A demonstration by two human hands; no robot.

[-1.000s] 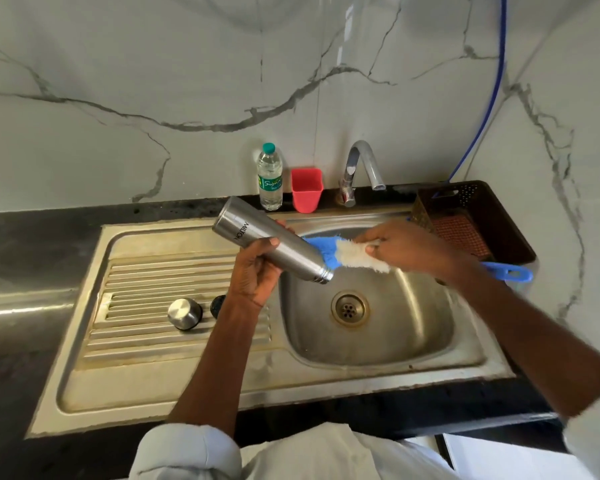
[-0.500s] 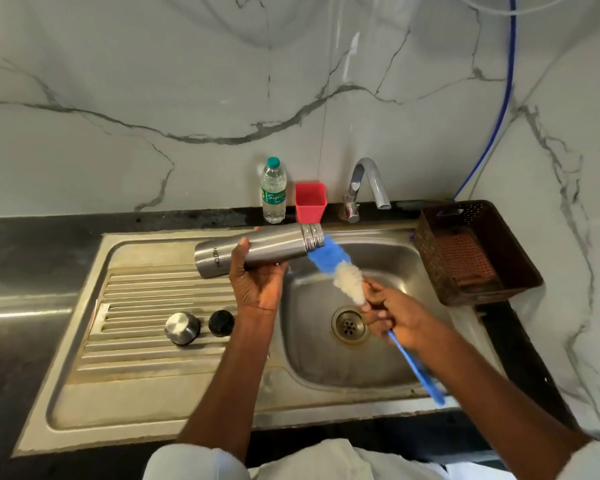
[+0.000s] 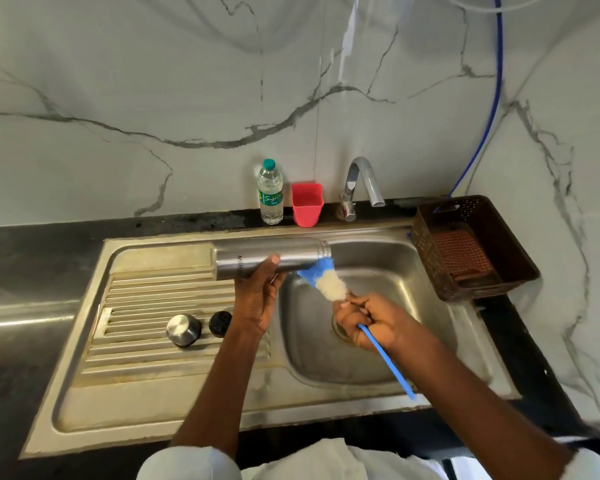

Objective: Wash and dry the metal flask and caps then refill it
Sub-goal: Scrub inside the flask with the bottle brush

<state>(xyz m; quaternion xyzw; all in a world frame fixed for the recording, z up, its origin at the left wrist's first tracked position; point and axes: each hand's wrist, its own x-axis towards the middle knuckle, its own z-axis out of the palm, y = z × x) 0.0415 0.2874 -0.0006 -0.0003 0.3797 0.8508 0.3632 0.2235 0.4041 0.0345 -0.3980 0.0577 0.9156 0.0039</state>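
Observation:
My left hand [image 3: 257, 296] holds the metal flask [image 3: 271, 256] level over the left rim of the sink basin [image 3: 388, 268], its open mouth pointing right. A bottle brush [image 3: 326, 280] with a blue and white head touches the flask just below the mouth. My right hand [image 3: 371, 320] grips the brush by its thin blue handle, close behind the head. On the ribbed drainboard [image 3: 153, 299] stand the steel cap [image 3: 183, 329] and the small black inner cap [image 3: 220, 323], side by side.
A water bottle [image 3: 271, 192] and a red cup [image 3: 307, 204] stand behind the sink, next to the tap [image 3: 361, 185]. A brown basket [image 3: 471, 247] holding a cloth sits at the right. The black counter [image 3: 32, 265] runs round the sink.
The flask swung from tilted mouth-down to level, mouth to the right. My right hand dropped low over the drain, and the brush now points up-left at the flask's mouth.

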